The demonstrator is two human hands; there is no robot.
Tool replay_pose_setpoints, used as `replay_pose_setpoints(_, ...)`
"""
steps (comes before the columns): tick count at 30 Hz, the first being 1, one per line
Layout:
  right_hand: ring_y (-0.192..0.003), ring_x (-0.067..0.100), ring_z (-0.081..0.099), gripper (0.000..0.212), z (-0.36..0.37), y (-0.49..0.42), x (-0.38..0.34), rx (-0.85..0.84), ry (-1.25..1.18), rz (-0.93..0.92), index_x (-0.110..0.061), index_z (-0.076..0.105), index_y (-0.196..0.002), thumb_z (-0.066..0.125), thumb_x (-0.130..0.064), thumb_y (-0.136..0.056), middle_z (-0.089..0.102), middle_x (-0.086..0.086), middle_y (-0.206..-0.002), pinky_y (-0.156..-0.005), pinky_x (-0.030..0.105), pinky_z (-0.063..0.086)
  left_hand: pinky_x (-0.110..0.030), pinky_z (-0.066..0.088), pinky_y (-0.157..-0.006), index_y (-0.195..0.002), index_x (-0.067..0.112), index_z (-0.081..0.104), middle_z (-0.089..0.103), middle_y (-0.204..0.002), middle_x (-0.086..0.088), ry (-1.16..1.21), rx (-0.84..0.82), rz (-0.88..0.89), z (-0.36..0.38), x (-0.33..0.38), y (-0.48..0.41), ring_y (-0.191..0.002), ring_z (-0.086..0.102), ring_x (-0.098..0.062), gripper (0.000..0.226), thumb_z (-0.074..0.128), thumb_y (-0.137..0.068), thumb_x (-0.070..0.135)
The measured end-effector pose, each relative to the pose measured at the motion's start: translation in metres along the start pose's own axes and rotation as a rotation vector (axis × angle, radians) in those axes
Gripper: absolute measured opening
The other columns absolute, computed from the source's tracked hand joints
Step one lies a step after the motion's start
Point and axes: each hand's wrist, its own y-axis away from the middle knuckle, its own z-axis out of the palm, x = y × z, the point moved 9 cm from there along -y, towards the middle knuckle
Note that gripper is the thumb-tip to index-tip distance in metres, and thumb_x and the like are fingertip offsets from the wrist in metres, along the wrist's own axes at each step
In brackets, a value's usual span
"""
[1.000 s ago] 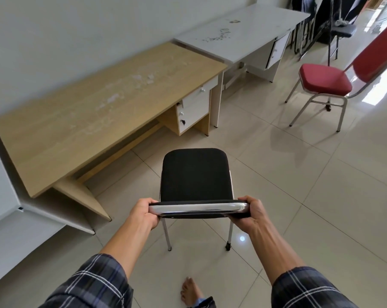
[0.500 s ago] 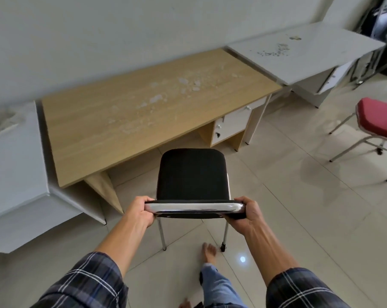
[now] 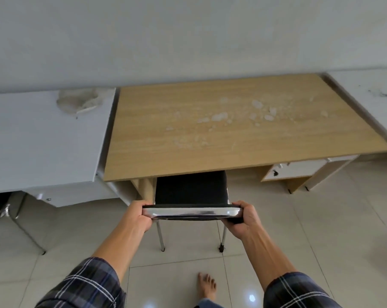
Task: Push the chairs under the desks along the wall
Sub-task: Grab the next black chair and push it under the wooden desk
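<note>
Under the front edge of the wooden desk (image 3: 232, 130), the black chair (image 3: 191, 190) now has its seat front tucked in, having been clear of it a moment ago; more pushing seems needed. The left hand (image 3: 138, 215) and right hand (image 3: 247, 218) clasp its chrome backrest ends.

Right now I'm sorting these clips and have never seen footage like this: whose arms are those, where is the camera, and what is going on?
The camera sits on a person's head, looking down, so the arms are their own. The left hand and right hand grip the chrome top rail of a black padded chair, whose seat front is already under the light wooden desk. That desktop carries only pale flaky patches. A white desk stands to its left, and a bare foot shows on the tiled floor.
</note>
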Motion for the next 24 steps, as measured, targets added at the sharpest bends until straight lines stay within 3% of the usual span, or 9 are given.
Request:
replay_pose_setpoints(4, -0.084, 0.040, 0.065, 0.031, 0.037, -0.023, -0.014, -0.031, 0.087, 0.020, 0.000, 0.057, -0.112, 0.059, 0.000, -0.081, 0.066, 0.022, -0.098, -0.057, 0.046, 0.061, -0.038, 0.053, -0.085, -0.076, 0.003, 0.048, 0.049, -0.084, -0.014, 0.070, 0.037, 0.012, 0.004, 0.016, -0.013, -0.073, 0.054, -0.027, 0.012, 0.052, -0.082, -0.007)
replay_pose_setpoints(7, -0.087, 0.040, 0.064, 0.032, 0.056, -0.035, -0.024, -0.027, 0.139, 0.019, 0.000, 0.057, -0.113, 0.060, 0.000, -0.081, 0.063, 0.022, -0.102, -0.066, 0.049, 0.059, -0.039, 0.053, -0.076, -0.076, 0.003, 0.050, 0.050, -0.084, -0.014, 0.098, 0.061, 0.026, 0.012, 0.028, -0.019, -0.072, 0.055, -0.026, 0.012, 0.052, -0.081, -0.007)
replay_pose_setpoints(11, -0.090, 0.039, 0.063, 0.024, 0.078, -0.049, -0.036, -0.021, 0.182, 0.014, -0.001, 0.057, -0.105, 0.060, -0.003, -0.081, 0.061, 0.022, -0.102, -0.072, 0.051, 0.058, -0.044, 0.052, -0.090, -0.073, 0.002, 0.049, 0.051, -0.081, -0.013, 0.110, 0.064, 0.046, 0.032, 0.046, -0.027, -0.069, 0.054, -0.028, 0.014, 0.050, -0.084, -0.007)
replay_pose_setpoints(14, -0.090, 0.038, 0.061, 0.021, 0.093, -0.059, -0.039, -0.020, 0.184, 0.016, -0.002, 0.056, -0.102, 0.058, -0.003, -0.081, 0.061, 0.020, -0.102, -0.076, 0.051, 0.058, -0.046, 0.051, -0.091, -0.072, 0.003, 0.050, 0.050, -0.080, -0.013, 0.109, 0.084, 0.050, 0.040, 0.060, -0.032, -0.069, 0.053, -0.028, 0.017, 0.050, -0.085, -0.007)
replay_pose_setpoints(18, -0.086, 0.039, 0.063, 0.028, 0.098, -0.071, -0.037, -0.002, 0.174, 0.038, -0.002, 0.056, -0.105, 0.057, 0.000, -0.077, 0.062, 0.021, -0.099, -0.075, 0.051, 0.059, -0.043, 0.053, -0.083, -0.071, 0.003, 0.051, 0.050, -0.079, -0.013, 0.132, 0.117, 0.017, 0.042, 0.067, -0.040, -0.068, 0.056, -0.027, 0.016, 0.050, -0.081, -0.010)
replay_pose_setpoints(22, -0.094, 0.041, 0.061, 0.029, 0.096, -0.079, -0.036, 0.010, 0.158, 0.040, -0.003, 0.055, -0.105, 0.055, 0.000, -0.076, 0.061, 0.022, -0.105, -0.089, 0.055, 0.056, -0.043, 0.055, -0.080, -0.072, 0.002, 0.052, 0.052, -0.080, -0.014, 0.125, 0.127, -0.003, 0.041, 0.065, -0.042, -0.066, 0.057, -0.027, 0.014, 0.053, -0.079, -0.010)
replay_pose_setpoints(24, -0.093, 0.041, 0.062, 0.027, 0.097, -0.077, -0.035, 0.014, 0.148, 0.040, -0.003, 0.055, -0.103, 0.056, 0.000, -0.076, 0.061, 0.022, -0.104, -0.085, 0.055, 0.057, -0.042, 0.055, -0.071, -0.074, 0.002, 0.053, 0.052, -0.081, -0.014, 0.115, 0.118, 0.003, 0.042, 0.066, -0.040, -0.067, 0.057, -0.027, 0.014, 0.053, -0.079, -0.010)
